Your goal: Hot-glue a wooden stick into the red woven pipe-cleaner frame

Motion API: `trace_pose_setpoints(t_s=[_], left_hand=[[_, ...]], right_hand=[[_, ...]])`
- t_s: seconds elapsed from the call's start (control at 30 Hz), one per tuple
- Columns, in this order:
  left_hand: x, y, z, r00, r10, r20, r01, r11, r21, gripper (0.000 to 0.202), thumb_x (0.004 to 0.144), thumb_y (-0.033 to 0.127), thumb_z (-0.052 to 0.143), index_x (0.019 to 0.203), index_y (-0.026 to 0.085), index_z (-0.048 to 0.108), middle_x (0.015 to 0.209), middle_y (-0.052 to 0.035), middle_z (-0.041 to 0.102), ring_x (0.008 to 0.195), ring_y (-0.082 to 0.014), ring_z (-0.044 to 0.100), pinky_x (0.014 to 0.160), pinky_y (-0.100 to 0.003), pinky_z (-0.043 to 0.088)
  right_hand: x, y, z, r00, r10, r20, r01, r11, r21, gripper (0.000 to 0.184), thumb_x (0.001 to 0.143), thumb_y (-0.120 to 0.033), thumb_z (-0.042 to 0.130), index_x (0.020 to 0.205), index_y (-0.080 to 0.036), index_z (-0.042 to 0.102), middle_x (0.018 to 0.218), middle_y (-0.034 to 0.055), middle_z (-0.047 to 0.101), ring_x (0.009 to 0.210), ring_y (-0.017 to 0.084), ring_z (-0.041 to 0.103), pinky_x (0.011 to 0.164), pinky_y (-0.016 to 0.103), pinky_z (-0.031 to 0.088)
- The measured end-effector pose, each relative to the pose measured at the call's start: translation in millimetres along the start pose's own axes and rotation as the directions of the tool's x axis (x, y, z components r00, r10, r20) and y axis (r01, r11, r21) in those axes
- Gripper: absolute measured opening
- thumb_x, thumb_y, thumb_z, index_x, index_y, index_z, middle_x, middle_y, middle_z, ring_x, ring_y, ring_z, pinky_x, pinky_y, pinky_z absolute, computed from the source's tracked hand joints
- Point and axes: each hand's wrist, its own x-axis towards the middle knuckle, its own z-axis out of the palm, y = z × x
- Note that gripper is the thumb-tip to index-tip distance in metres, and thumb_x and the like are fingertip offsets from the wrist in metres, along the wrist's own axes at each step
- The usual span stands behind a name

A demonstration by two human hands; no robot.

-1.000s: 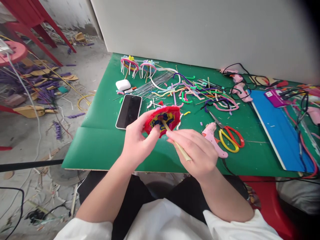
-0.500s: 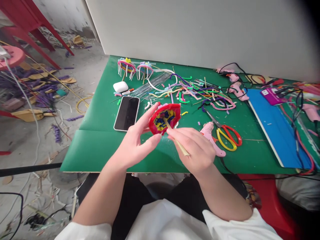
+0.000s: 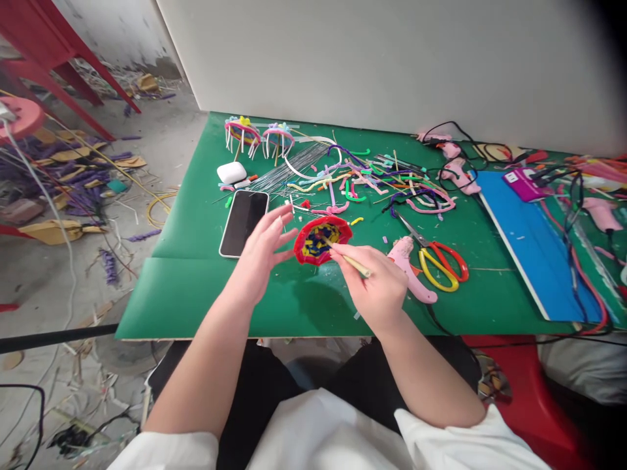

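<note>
A small umbrella (image 3: pixel 309 230) made of fuzzy pipe cleaners, with a red rim and a yellow and blue inside, hangs tilted above the table with its underside toward me. My right hand (image 3: pixel 375 281) pinches its pale wooden stick (image 3: pixel 360 267). Just left of the rim is my left hand (image 3: pixel 262 251), fingers spread, with nothing in it; whether a fingertip touches the rim I cannot tell. Below and right of the umbrella lie a pink glue gun (image 3: pixel 413 274) and scissors (image 3: pixel 443 264) with red and yellow handles.
A phone (image 3: pixel 243 224) and a white case (image 3: pixel 231 172) lie at the left. Two small umbrellas (image 3: pixel 242 132) with white strips stand behind. Wires (image 3: pixel 294 166) and loose pipe cleaners (image 3: pixel 353 186) cover the middle back. A blue board (image 3: pixel 531 248) and cables are at the right.
My left hand has let go of the umbrella's rim and moved a little left, its fingers spreading. The umbrella has turned and tilted in my right hand, which still holds the stick.
</note>
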Motion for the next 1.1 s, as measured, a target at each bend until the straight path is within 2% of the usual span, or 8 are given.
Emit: trace_pose_setpoints(t_s=[0.1, 0.27, 0.43, 0.53, 0.63, 0.77, 0.93, 1.1], left_hand=[[4.0, -5.2, 10.3, 0.983, -0.148, 0.112, 0.163, 0.976, -0.142, 0.060, 0.084, 0.065, 0.035, 0.131, 0.028, 0.045, 0.141, -0.0081, 0.044, 0.112, -0.0295, 0.057, 0.079, -0.040, 0.054], [0.6, -7.5, 22.3, 0.986, -0.110, 0.125, 0.140, 0.952, -0.271, 0.065, 0.083, 0.069, 0.032, 0.120, 0.021, 0.055, 0.121, -0.0077, 0.061, 0.110, -0.0279, 0.058, 0.080, -0.037, 0.055], [-2.6, -12.0, 28.4, 0.997, -0.071, 0.034, 0.078, 0.964, -0.255, 0.063, 0.083, 0.068, 0.035, 0.119, 0.021, 0.057, 0.118, -0.0055, 0.063, 0.119, -0.0274, 0.053, 0.095, -0.039, 0.048], [-4.6, -11.1, 30.0, 0.999, -0.014, 0.048, 0.025, 0.969, -0.246, 0.060, 0.083, 0.067, 0.037, 0.115, 0.021, 0.059, 0.120, -0.0044, 0.062, 0.120, -0.0271, 0.052, 0.098, -0.038, 0.046], [-5.9, -8.9, 27.5, 0.993, -0.037, 0.115, 0.069, 0.955, -0.288, 0.060, 0.083, 0.068, 0.036, 0.114, 0.022, 0.059, 0.118, -0.0050, 0.063, 0.117, -0.0272, 0.054, 0.093, -0.038, 0.050], [-4.5, -10.0, 20.5, 0.977, -0.084, 0.197, 0.149, 0.927, -0.344, 0.060, 0.080, 0.069, 0.040, 0.116, 0.023, 0.056, 0.119, -0.0051, 0.062, 0.112, -0.0273, 0.057, 0.087, -0.038, 0.053], [-3.4, -15.0, 19.3, 0.968, -0.048, 0.248, 0.146, 0.908, -0.392, 0.061, 0.078, 0.070, 0.042, 0.117, 0.024, 0.054, 0.121, -0.0055, 0.060, 0.113, -0.0281, 0.057, 0.088, -0.040, 0.053], [-8.1, -11.9, 22.2, 0.956, -0.035, 0.292, 0.145, 0.919, -0.365, 0.064, 0.075, 0.069, 0.050, 0.124, 0.028, 0.049, 0.122, -0.0063, 0.060, 0.115, -0.0307, 0.056, 0.086, -0.043, 0.054]], right_hand=[[-6.3, 2.8, 2.4, 0.996, 0.091, -0.008, -0.090, 0.993, 0.078, 0.022, 0.080, -0.011, 0.063, 0.098, -0.023, 0.065, 0.083, 0.0013, 0.074, 0.073, 0.015, 0.069, 0.068, 0.027, 0.057], [-10.1, 0.0, 3.4, 0.980, 0.198, 0.022, -0.199, 0.965, 0.170, 0.024, 0.079, -0.011, 0.063, 0.099, -0.025, 0.065, 0.086, 0.0000, 0.074, 0.074, 0.015, 0.070, 0.068, 0.027, 0.058], [-7.1, -6.8, 3.3, 0.998, 0.061, 0.013, -0.062, 0.989, 0.138, 0.025, 0.079, -0.008, 0.062, 0.098, -0.023, 0.065, 0.083, 0.0022, 0.074, 0.072, 0.014, 0.068, 0.066, 0.027, 0.057], [-7.9, -8.2, 2.6, 0.999, 0.035, 0.021, -0.038, 0.990, 0.135, 0.023, 0.079, -0.008, 0.063, 0.097, -0.023, 0.065, 0.082, 0.0027, 0.074, 0.072, 0.015, 0.068, 0.067, 0.028, 0.058], [-11.1, -6.3, 1.9, 0.979, 0.206, 0.015, -0.204, 0.954, 0.219, 0.021, 0.080, -0.012, 0.063, 0.096, -0.025, 0.066, 0.085, 0.0006, 0.074, 0.074, 0.015, 0.070, 0.068, 0.028, 0.059], [-12.0, -4.8, 1.0, 0.883, 0.463, 0.074, -0.451, 0.794, 0.407, 0.013, 0.082, -0.020, 0.062, 0.093, -0.025, 0.067, 0.088, 0.0003, 0.073, 0.073, 0.016, 0.071, 0.067, 0.029, 0.061], [-9.1, -8.9, 0.4, 0.827, 0.537, 0.168, -0.544, 0.689, 0.479, 0.009, 0.083, -0.028, 0.061, 0.088, -0.022, 0.067, 0.080, 0.0007, 0.073, 0.070, 0.017, 0.071, 0.063, 0.028, 0.062], [-8.3, -9.9, -1.7, 0.900, 0.410, 0.146, -0.433, 0.814, 0.387, 0.009, 0.080, -0.025, 0.064, 0.088, -0.024, 0.067, 0.084, -0.0005, 0.073, 0.070, 0.016, 0.071, 0.060, 0.026, 0.060]])
